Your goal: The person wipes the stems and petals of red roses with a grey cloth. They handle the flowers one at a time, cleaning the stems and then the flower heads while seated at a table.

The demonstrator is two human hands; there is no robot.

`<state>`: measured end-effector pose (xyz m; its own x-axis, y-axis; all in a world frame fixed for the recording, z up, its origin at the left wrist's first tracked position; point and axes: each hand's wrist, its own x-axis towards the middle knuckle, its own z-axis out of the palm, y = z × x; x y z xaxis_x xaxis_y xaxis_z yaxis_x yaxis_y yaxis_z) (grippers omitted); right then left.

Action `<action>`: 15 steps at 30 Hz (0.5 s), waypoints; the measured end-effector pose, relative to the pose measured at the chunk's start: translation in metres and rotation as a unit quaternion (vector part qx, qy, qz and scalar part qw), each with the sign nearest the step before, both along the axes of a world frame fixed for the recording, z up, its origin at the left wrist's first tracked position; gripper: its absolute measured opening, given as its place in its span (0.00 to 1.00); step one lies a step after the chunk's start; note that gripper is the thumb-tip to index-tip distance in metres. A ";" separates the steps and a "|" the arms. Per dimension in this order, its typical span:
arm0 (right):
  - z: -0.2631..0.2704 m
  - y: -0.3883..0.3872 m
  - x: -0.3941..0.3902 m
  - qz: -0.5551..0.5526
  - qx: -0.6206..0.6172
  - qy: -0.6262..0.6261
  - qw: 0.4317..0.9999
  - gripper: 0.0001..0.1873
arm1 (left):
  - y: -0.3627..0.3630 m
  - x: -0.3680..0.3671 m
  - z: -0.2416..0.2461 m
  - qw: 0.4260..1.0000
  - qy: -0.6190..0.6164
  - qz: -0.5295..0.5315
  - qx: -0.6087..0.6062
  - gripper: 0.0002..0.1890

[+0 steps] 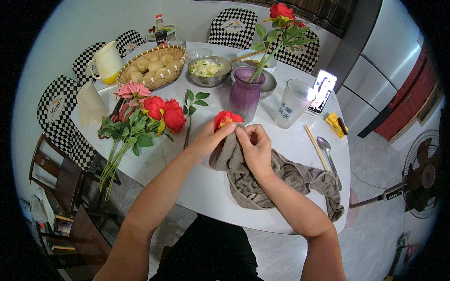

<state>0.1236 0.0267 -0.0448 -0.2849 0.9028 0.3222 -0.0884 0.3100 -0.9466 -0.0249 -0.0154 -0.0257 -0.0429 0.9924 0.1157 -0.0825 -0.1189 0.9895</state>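
Observation:
My left hand point(211, 138) holds a red artificial flower head point(226, 117) with yellow-green sepals, turned away from me. My right hand point(257, 147) pinches a fold of a grey-brown cloth towel point(253, 189) against the underside of that bloom. The rest of the towel lies crumpled across the table under my right forearm. To the left, a leafy green stem point(190, 116) with no bloom lies flat. Just behind my hands stands a purple glass vase point(245, 93) with a red flower point(282, 12) on a long leafy stem.
Pink and red flowers point(163, 112) lie at left, stems overhanging the table edge. Behind are a wicker basket point(165, 82) of round potato-like items, a food bowl point(209, 77) and a yellowish pitcher point(107, 63). At right are a frosted cup point(293, 105), phone point(321, 93), chopsticks point(315, 147) and spoon point(325, 145).

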 end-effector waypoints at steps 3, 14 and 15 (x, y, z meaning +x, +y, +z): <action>0.003 -0.005 0.000 0.005 0.053 -0.045 0.998 0.20 | -0.001 0.000 0.002 0.998 -0.026 0.055 -0.022 0.22; 0.006 -0.014 0.003 -0.021 0.134 -0.161 0.978 0.23 | 0.005 0.000 -0.010 0.998 -0.024 0.058 -0.003 0.19; 0.008 -0.013 0.004 -0.008 0.112 -0.152 0.982 0.22 | 0.003 0.003 -0.006 0.997 -0.030 0.065 -0.007 0.19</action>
<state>0.1276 0.0137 -0.0371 -0.3848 0.8244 0.4151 0.1949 0.5122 -0.8365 -0.0218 -0.0121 -0.0321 -0.1779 0.9794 0.0953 -0.1257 -0.1186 0.9849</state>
